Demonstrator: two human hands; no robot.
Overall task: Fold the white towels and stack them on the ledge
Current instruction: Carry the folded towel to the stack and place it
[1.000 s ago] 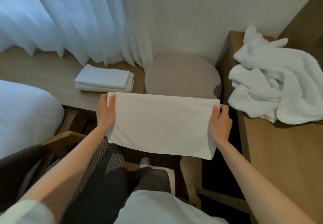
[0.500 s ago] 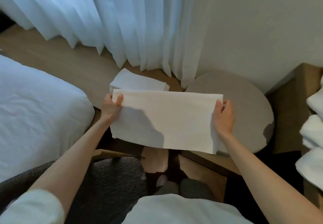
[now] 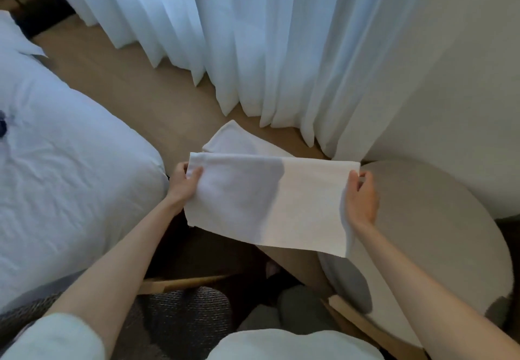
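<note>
sheer white curtains (image 3: pixel 225 36) back | pale wall (image 3: pixel 450 78) right | white bed (image 3: pixel 70 162) left | round grey table (image 3: pixel 436 233)

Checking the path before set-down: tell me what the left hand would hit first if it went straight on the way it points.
Probably the folded towels on the ledge, just beyond the left hand and the towel it holds; depth is unclear.

Sheer white curtain (image 3: pixel 225 36) in long folds across the top. Rumpled white bedding (image 3: pixel 70 177) at left. Round beige cushion (image 3: pixel 436 233) at right, against a plain wall (image 3: pixel 464 78). Dark woven seat fabric (image 3: pixel 188 317) below, beside a light wooden frame (image 3: pixel 180 283).
</note>
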